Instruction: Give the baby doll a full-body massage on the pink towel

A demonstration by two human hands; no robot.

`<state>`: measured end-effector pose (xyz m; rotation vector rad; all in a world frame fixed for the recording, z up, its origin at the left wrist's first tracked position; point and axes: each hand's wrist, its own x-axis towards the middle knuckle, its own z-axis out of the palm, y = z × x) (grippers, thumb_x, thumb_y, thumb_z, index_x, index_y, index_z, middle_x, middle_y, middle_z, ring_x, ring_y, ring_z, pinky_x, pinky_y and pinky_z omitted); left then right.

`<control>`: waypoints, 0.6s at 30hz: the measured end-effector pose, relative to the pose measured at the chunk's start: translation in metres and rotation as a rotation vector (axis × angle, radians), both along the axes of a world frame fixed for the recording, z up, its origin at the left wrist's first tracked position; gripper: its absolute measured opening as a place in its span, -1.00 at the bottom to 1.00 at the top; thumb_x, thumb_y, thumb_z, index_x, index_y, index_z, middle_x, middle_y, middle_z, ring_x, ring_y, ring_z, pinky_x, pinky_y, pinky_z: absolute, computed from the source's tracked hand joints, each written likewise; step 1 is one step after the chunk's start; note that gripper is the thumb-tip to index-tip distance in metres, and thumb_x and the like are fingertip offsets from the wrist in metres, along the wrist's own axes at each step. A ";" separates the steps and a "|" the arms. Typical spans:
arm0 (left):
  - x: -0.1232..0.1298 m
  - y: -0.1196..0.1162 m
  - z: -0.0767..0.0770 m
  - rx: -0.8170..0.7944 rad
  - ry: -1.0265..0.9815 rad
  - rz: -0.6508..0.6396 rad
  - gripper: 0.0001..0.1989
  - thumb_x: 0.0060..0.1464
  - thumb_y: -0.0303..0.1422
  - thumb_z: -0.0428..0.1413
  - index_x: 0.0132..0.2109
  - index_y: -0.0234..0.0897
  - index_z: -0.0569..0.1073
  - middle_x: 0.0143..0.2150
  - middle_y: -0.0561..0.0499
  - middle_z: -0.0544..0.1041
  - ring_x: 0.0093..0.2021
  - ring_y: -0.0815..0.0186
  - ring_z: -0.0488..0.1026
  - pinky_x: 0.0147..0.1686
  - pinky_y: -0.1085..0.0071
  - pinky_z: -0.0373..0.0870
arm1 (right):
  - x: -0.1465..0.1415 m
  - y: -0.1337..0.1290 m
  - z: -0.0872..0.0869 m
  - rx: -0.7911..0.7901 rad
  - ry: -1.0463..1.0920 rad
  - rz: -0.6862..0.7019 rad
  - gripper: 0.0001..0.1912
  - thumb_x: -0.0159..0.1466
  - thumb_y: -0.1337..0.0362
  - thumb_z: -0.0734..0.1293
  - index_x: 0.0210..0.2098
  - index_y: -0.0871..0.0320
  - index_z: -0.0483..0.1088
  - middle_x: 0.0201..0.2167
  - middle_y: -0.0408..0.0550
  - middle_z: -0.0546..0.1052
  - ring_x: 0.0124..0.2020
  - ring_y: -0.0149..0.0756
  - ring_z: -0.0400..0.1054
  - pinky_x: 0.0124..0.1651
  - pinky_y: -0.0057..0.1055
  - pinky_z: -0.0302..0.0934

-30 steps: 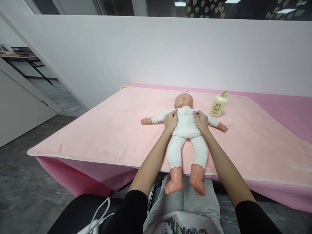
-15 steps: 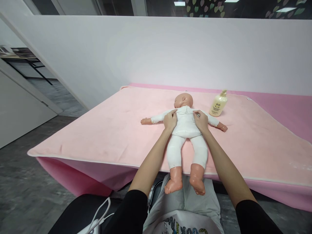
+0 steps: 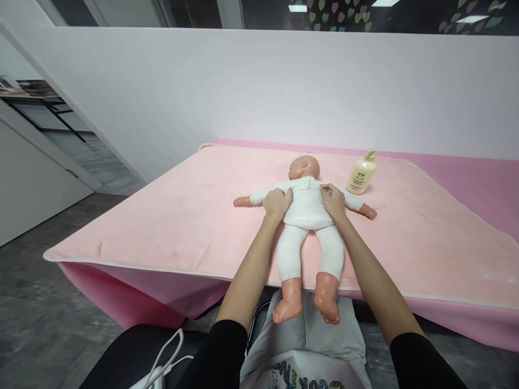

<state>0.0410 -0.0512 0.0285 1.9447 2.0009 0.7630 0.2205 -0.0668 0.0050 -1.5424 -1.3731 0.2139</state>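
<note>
A baby doll (image 3: pixel 308 208) in a white cloth suit lies face down on the pink blanket. Its head points away from me and is turned to the left, arms spread wide, with both feet past the table's near edge. My left hand (image 3: pixel 278 202) is closed at the left side of the doll's upper trunk, its thumb against the white cloth. On the opposite side, my right hand (image 3: pixel 333 201) is closed too, thumb and forefinger pinched together at the doll's upper back. The undersides of my fingers are hidden.
A pale yellow pump bottle (image 3: pixel 360 174) stands right of the doll's head. The pink blanket (image 3: pixel 170 216) covers the table and hangs over its edge. Behind is a white wall (image 3: pixel 259 86). A black seat (image 3: pixel 133 356) with a white cable (image 3: pixel 174 346) is at lower left.
My left hand has shifted slightly left and down along the doll's side, its thumb now apart from the curled fingers. My right hand stays nearly in place.
</note>
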 end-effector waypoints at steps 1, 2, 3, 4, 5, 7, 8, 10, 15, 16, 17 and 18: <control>-0.001 -0.001 0.001 -0.004 0.041 0.006 -0.46 0.10 -0.03 -0.18 -0.29 -0.38 0.52 -0.25 -0.31 0.54 -0.17 -0.01 0.47 -0.21 0.21 0.33 | 0.000 0.000 0.000 -0.003 -0.004 0.002 -0.75 0.15 0.25 0.15 -0.30 0.12 0.43 -0.24 -0.05 0.52 -0.16 -0.20 0.33 -0.04 -0.25 0.14; -0.001 -0.001 0.001 -0.012 0.072 0.008 -0.42 0.10 -0.01 -0.19 -0.24 -0.41 0.52 -0.23 -0.34 0.53 -0.15 -0.04 0.47 -0.19 0.19 0.32 | 0.000 -0.001 0.001 -0.006 -0.010 0.006 -0.75 0.15 0.25 0.14 -0.30 0.11 0.42 -0.24 -0.06 0.51 -0.17 -0.21 0.33 -0.05 -0.26 0.14; -0.002 -0.001 0.002 -0.025 0.095 0.009 -0.39 0.10 0.01 -0.21 -0.21 -0.43 0.51 -0.21 -0.36 0.53 -0.14 -0.06 0.46 -0.19 0.17 0.32 | -0.001 -0.001 0.001 -0.007 -0.017 0.008 -0.75 0.15 0.26 0.14 -0.30 0.11 0.42 -0.25 -0.06 0.51 -0.18 -0.21 0.32 -0.06 -0.26 0.14; -0.002 -0.002 0.002 -0.037 0.116 0.009 -0.36 0.10 0.03 -0.22 -0.18 -0.44 0.51 -0.20 -0.37 0.52 -0.13 -0.07 0.46 -0.18 0.16 0.32 | -0.001 -0.001 0.002 -0.005 -0.026 -0.001 -0.76 0.14 0.27 0.14 -0.30 0.11 0.41 -0.25 -0.06 0.51 -0.19 -0.21 0.32 -0.07 -0.27 0.14; -0.002 -0.002 0.002 -0.046 0.134 0.008 -0.34 0.10 0.04 -0.24 -0.17 -0.45 0.51 -0.20 -0.39 0.52 -0.13 -0.08 0.45 -0.18 0.15 0.32 | -0.001 -0.002 0.002 0.000 -0.037 -0.028 -0.77 0.14 0.28 0.14 -0.32 0.12 0.40 -0.26 -0.04 0.50 -0.20 -0.21 0.31 -0.08 -0.27 0.13; -0.002 -0.002 0.003 -0.054 0.165 0.007 -0.32 0.11 0.04 -0.26 -0.16 -0.47 0.51 -0.21 -0.40 0.52 -0.14 -0.09 0.46 -0.19 0.14 0.32 | -0.002 -0.003 0.003 0.013 -0.057 -0.125 -0.79 0.11 0.31 0.14 -0.36 0.14 0.38 -0.29 0.00 0.46 -0.24 -0.21 0.29 -0.12 -0.29 0.13; -0.002 -0.003 0.003 -0.052 0.178 0.012 -0.31 0.12 0.03 -0.27 -0.18 -0.48 0.51 -0.23 -0.41 0.52 -0.16 -0.09 0.46 -0.20 0.14 0.32 | -0.002 -0.004 0.004 0.018 -0.069 -0.174 -0.80 0.11 0.31 0.14 -0.37 0.15 0.37 -0.31 0.02 0.44 -0.27 -0.21 0.27 -0.15 -0.30 0.13; 0.000 -0.004 0.003 -0.037 0.201 0.027 -0.31 0.13 0.02 -0.27 -0.20 -0.48 0.52 -0.25 -0.41 0.52 -0.19 -0.07 0.47 -0.22 0.15 0.33 | -0.003 -0.006 0.005 0.020 -0.105 -0.216 -0.81 0.10 0.32 0.13 -0.39 0.15 0.35 -0.36 0.01 0.40 -0.32 -0.23 0.24 -0.21 -0.33 0.11; 0.002 -0.007 0.005 -0.004 0.166 0.029 -0.34 0.14 -0.01 -0.28 -0.22 -0.48 0.50 -0.25 -0.39 0.53 -0.17 -0.06 0.48 -0.21 0.18 0.33 | -0.005 -0.008 0.008 -0.011 -0.150 -0.174 -0.83 0.11 0.33 0.11 -0.41 0.13 0.33 -0.44 -0.04 0.39 -0.39 -0.25 0.20 -0.30 -0.36 0.06; 0.003 -0.007 0.005 -0.001 0.141 0.025 -0.36 0.15 -0.02 -0.27 -0.22 -0.48 0.50 -0.23 -0.38 0.53 -0.16 -0.05 0.47 -0.20 0.19 0.32 | -0.005 -0.008 0.008 -0.021 -0.141 -0.174 -0.83 0.10 0.34 0.12 -0.41 0.13 0.33 -0.44 -0.04 0.40 -0.39 -0.25 0.21 -0.30 -0.36 0.06; 0.003 -0.008 0.006 0.006 0.112 0.019 -0.39 0.15 -0.03 -0.26 -0.20 -0.47 0.48 -0.21 -0.38 0.52 -0.13 -0.04 0.47 -0.18 0.20 0.32 | -0.004 -0.008 0.008 -0.031 -0.130 -0.173 -0.83 0.10 0.34 0.12 -0.41 0.13 0.33 -0.45 -0.04 0.40 -0.39 -0.24 0.21 -0.30 -0.36 0.06; 0.004 -0.009 0.006 0.011 0.080 0.011 -0.41 0.16 -0.05 -0.25 -0.18 -0.47 0.46 -0.17 -0.37 0.51 -0.11 -0.03 0.46 -0.17 0.21 0.31 | -0.004 -0.008 0.008 -0.039 -0.118 -0.172 -0.83 0.09 0.34 0.12 -0.41 0.13 0.33 -0.45 -0.05 0.40 -0.39 -0.24 0.22 -0.30 -0.35 0.06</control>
